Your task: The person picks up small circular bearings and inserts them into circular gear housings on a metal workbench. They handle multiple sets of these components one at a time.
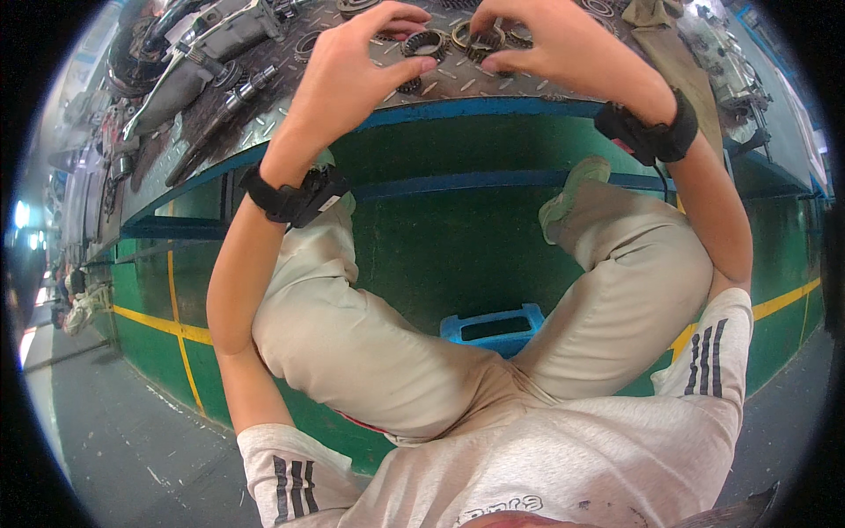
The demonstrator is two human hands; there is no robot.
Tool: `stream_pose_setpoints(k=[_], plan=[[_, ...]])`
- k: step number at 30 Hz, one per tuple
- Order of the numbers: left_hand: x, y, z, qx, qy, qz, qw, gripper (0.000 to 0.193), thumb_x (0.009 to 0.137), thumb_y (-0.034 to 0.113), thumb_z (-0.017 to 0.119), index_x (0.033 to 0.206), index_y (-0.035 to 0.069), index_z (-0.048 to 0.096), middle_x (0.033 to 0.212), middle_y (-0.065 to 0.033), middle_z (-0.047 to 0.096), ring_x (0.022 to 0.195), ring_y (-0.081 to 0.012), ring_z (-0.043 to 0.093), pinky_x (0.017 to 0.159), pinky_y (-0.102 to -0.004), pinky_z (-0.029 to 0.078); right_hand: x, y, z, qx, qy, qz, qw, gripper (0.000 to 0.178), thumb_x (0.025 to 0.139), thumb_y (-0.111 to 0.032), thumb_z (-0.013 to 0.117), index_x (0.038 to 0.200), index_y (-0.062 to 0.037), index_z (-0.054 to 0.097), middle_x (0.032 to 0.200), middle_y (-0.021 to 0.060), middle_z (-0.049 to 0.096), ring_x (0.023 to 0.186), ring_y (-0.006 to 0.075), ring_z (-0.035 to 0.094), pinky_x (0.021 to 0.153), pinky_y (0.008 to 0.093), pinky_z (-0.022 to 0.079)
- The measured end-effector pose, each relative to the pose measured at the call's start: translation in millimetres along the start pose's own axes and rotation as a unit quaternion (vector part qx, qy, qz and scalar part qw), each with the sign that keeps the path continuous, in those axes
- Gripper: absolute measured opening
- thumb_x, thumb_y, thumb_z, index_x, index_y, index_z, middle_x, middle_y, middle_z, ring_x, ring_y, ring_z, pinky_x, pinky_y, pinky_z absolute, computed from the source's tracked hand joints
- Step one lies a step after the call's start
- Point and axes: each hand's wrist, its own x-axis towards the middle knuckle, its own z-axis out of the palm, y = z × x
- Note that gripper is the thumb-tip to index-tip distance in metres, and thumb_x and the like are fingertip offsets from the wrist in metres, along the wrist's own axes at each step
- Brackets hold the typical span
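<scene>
Above the metal bench top, my left hand (365, 66) curls its thumb and fingers about a dark ribbed ring, like a roller bearing (407, 50). The thumb tip lies at its near edge. Close by on the right, my right hand (537, 44) is bent round a second metal ring (461, 37), brassy along its upper rim, with fingers on its far side and the thumb at its near side. The two rings are side by side with a small gap. Further rings lie behind and below the hands, partly hidden by them.
Left on the bench (431, 88) lie a long splined shaft (233, 101) and a grey metal housing (198, 66). Another metal assembly (726, 75) and a brown cloth (673, 66) are on the right. A blue plastic stool (493, 321) shows between my legs, under the bench's blue edge.
</scene>
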Motion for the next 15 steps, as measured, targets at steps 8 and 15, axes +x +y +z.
stream_pose_setpoints(k=[8,15], plan=[[-2.6,-15.8,23.8,0.071,-0.034,0.023,0.997,0.054,0.084,0.017,0.089,0.134,0.008,0.071,0.123,-0.0137,0.079,0.118,-0.0272,0.075,0.106,-0.0403,0.055,-4.7,45.6,37.2,-0.046,0.08,-0.235,0.968,0.042,0.093,-0.022,0.077,0.132,-0.0064,0.073,0.13,0.0152,0.068,0.121,0.0349,0.063,0.103,0.0468,0.051],[-11.4,-18.1,-7.3,0.088,-0.058,0.012,0.994,0.051,0.085,0.015,0.087,0.134,0.009,0.072,0.119,-0.0083,0.08,0.107,-0.021,0.075,0.097,-0.0343,0.055,-10.1,23.4,13.1,-0.016,-0.031,0.045,0.998,0.034,0.087,-0.018,0.081,0.115,-0.0006,0.075,0.106,0.0199,0.074,0.102,0.038,0.071,0.091,0.044,0.056]])
